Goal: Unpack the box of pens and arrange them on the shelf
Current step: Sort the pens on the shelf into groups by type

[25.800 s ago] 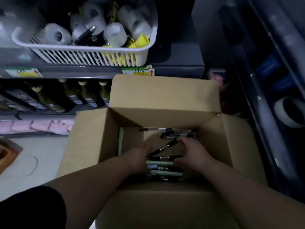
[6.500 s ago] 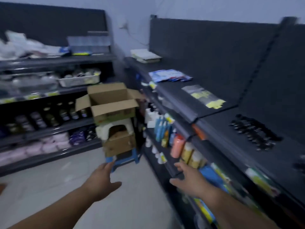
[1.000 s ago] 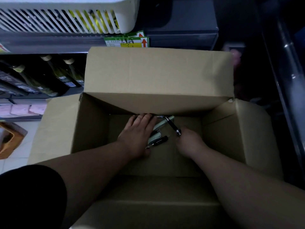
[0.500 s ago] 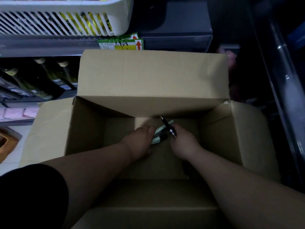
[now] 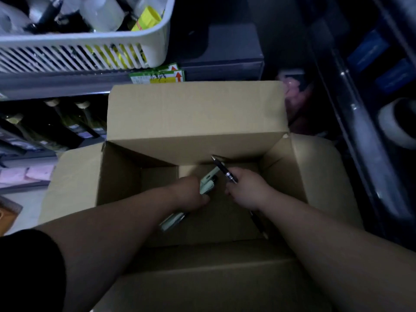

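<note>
Inside the open cardboard box (image 5: 195,122), the left hand (image 5: 191,195) has its fingers wrapped round pale green pens (image 5: 208,184). The right hand (image 5: 247,191) grips a black pen (image 5: 224,170) that points toward 11 o'clock. A white basket (image 5: 155,48) sits at 11 o'clock.

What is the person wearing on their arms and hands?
Not much! Both forearms are bare. The left hand and right hand have no gloves, and no watch or bracelet shows. A black sleeve covers the upper left arm; the right arm shows none.
</note>
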Demonstrator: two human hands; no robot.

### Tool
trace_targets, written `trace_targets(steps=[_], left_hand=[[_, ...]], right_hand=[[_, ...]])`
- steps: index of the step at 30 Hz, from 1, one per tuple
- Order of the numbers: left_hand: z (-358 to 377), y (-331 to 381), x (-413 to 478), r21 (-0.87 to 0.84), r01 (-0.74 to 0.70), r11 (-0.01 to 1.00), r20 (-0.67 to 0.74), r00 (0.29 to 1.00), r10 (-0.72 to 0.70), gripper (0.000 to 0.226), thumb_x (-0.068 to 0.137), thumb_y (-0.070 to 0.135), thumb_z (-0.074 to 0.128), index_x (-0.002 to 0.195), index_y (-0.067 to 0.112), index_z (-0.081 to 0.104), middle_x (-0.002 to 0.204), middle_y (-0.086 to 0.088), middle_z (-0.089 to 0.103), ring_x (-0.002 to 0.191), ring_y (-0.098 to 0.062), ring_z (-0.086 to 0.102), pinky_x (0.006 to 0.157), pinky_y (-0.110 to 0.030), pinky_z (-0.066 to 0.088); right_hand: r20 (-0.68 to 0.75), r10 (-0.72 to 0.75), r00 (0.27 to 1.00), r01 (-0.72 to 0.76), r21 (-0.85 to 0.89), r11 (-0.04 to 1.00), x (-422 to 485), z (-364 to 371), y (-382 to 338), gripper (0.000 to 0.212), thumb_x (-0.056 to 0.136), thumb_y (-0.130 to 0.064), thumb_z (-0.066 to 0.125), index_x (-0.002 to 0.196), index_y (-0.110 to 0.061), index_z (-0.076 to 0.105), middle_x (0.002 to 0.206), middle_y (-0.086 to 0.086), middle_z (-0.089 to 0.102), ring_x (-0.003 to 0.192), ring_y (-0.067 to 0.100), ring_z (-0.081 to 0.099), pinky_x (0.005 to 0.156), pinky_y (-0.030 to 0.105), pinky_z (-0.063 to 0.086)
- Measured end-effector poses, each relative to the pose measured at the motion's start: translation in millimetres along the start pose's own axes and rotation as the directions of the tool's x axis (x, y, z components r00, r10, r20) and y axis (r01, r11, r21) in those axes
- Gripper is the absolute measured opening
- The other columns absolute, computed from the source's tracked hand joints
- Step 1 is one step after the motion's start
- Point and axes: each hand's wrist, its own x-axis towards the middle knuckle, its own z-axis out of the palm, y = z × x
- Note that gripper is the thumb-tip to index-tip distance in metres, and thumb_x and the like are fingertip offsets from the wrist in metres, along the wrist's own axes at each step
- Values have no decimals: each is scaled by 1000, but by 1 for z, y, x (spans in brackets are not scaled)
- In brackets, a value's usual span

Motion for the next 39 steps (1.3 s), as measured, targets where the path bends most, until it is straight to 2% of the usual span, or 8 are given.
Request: trace_targets(steps=[9, 17, 22, 26, 31, 34, 36, 39], left_hand=[[-50, 9, -73, -91, -176, 980, -16, 984, 176, 19, 87, 33, 59, 96, 17, 56, 92, -3, 66, 83, -20, 63, 71, -24, 46], [-68, 23, -162, -159, -301, 940, -110, 952, 286, 18, 82, 33, 60, 92, 18, 60, 75, 3, 62, 67, -11, 59, 55, -22, 42], [-48, 53, -217, -149, -436, 887, -96, 899, 426, 11, 83, 32, 59, 80, 22, 54, 68, 5, 57, 59, -10, 54, 49, -20, 38], [-5, 88, -262, -279, -502, 818, -88, 862, 499, 13, 81, 25, 65, 78, 16, 56, 62, 1, 56, 52, -12, 52, 47, -18, 39], [80, 142, -332, -396, -550, 735, 94, 772, 628, 20, 79, 19, 75, 79, 11, 57, 66, -4, 59, 51, -12, 55, 49, -19, 41], [150, 172, -393, -421, -590, 689, 182, 689, 701, 20, 76, 20, 78, 76, 14, 59, 61, -1, 60, 52, -13, 56, 51, -22, 44], [203, 191, -440, -465, -622, 630, 225, 605, 764, 18, 77, 15, 76, 71, 15, 60, 57, 0, 60, 47, -10, 55, 47, -19, 42], [276, 215, -509, -498, -644, 580, 279, 515, 811, 19, 78, 14, 76, 69, 15, 58, 57, -1, 58, 47, -11, 53, 48, -22, 42]], right_hand=[[-217, 48, 975, -25, 109, 994, -99, -35, -40, 19, 90, -13, 51, 100, -13, 67, 93, 4, 74, 67, 14, 61, 61, 24, 45], [-393, 196, 898, -86, 280, 956, -219, -16, -41, 21, 94, -16, 48, 111, -11, 60, 104, 11, 67, 93, 26, 64, 83, 37, 54], [-425, 379, 822, -99, 548, 830, -304, 11, 2, 17, 95, -18, 48, 103, -27, 60, 93, 2, 67, 68, 6, 59, 54, 15, 49], [-487, 454, 746, -13, 672, 741, -375, 37, 34, 20, 96, -18, 48, 100, -33, 61, 85, -2, 70, 53, 4, 58, 43, 12, 41], [-506, 570, 647, 187, 830, 525, -477, 86, 84, 14, 97, -24, 51, 106, -19, 60, 83, -7, 73, 56, 7, 63, 57, 25, 48], [-462, 626, 628, 448, 873, 196, -551, 123, 121, 15, 97, -17, 53, 105, -6, 60, 82, 7, 73, 63, 17, 66, 66, 34, 55], [-437, 671, 599, 598, 801, -12, -606, 145, 145, 12, 96, -12, 54, 103, -3, 60, 75, 12, 71, 60, 19, 67, 60, 31, 58], [-423, 742, 520, 710, 697, -100, -686, 179, 183, 14, 96, -13, 55, 104, -4, 61, 75, 11, 71, 60, 17, 69, 52, 27, 56]])
